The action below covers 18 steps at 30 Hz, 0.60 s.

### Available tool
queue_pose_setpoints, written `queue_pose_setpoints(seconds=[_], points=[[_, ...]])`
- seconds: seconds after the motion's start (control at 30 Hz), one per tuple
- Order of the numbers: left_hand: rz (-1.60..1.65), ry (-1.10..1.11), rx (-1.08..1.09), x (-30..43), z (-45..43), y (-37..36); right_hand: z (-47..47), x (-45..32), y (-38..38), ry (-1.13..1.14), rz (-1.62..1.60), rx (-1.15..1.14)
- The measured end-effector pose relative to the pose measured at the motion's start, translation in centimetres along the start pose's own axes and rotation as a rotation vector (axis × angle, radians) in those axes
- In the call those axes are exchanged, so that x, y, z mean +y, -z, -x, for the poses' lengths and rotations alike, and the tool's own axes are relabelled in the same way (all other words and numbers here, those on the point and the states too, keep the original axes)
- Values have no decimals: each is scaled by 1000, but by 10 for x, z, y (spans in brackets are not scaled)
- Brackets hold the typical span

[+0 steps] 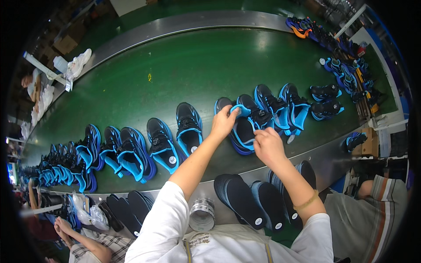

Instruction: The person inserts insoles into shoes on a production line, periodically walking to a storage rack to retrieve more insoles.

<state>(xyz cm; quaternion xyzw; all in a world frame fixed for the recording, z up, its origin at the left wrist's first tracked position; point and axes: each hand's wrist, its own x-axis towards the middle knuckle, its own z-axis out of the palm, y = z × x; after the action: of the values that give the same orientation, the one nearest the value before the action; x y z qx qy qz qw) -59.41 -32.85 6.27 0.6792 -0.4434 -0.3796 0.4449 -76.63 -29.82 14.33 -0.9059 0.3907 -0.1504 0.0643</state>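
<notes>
In front of me a black and blue sports shoe stands on the green conveyor belt, its heel towards me. My left hand pinches the light-blue lined tongue of this shoe between thumb and fingers. At the right side of its opening, my right hand has its thumb and fingertips closed together on the collar edge. Part of the toe lies hidden behind my left hand. Just beyond the right hand another shoe of the same kind stands close alongside.
Several matching shoes line the belt to the left, others to the right. Stacked black insoles and a clear container occupy the metal ledge near me. Neighbouring people sit on both sides; one person's hands show at lower left.
</notes>
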Motion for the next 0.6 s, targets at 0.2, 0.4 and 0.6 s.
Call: queue_pose_setpoints(seconds=[0.2,0.4,0.6], points=[[58,90,-157,4,-10,-2,-18,12,-80,-210,68,-50],[28,20,-178,3,2,15,-19,-8,-39,-231,61,-145],[68,-23,-173,-6,-2,13,-43,26,-25,-72,-59,-670]])
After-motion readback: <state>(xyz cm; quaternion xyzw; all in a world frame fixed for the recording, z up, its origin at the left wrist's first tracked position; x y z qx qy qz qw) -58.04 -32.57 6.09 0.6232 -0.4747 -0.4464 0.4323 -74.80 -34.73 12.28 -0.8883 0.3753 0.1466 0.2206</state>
